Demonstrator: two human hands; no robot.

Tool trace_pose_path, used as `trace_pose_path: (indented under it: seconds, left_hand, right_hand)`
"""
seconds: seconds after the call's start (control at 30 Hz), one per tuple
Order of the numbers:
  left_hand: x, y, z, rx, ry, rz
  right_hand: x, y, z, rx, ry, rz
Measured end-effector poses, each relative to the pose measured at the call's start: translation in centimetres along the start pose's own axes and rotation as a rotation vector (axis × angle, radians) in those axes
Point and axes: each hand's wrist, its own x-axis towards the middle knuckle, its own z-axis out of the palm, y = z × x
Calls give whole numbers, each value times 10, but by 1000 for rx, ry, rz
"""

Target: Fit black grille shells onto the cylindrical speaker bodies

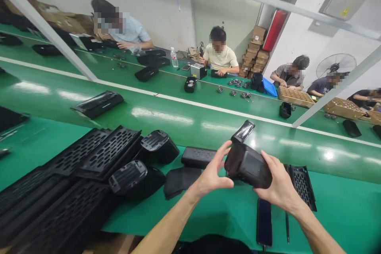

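The right hand [278, 182] grips the black casing [249, 166] above the worktop [342, 210]; whether the spread left hand [212, 172] touches it is unclear. Supporting both ends should keep it steady.

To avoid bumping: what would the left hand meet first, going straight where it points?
Probably the black housing in the right hand; depth is unclear, so the left hand may be touching it.

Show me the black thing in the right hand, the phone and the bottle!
Black thing [249, 166], head view: middle of its body.
Phone [264, 223], head view: its dark screen.
Bottle [174, 58], head view: its middle.
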Motion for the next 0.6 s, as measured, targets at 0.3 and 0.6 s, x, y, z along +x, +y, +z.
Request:
trace_pose_path:
  seconds: [0.3,0.6]
  left_hand:
    - [-16,4,-7,77,94,-23]
    - [-19,5,-14,36,150,-5]
  right_hand:
    - [-26,23,-6,123,-54,171]
    - [-50,22,21,516,195,324]
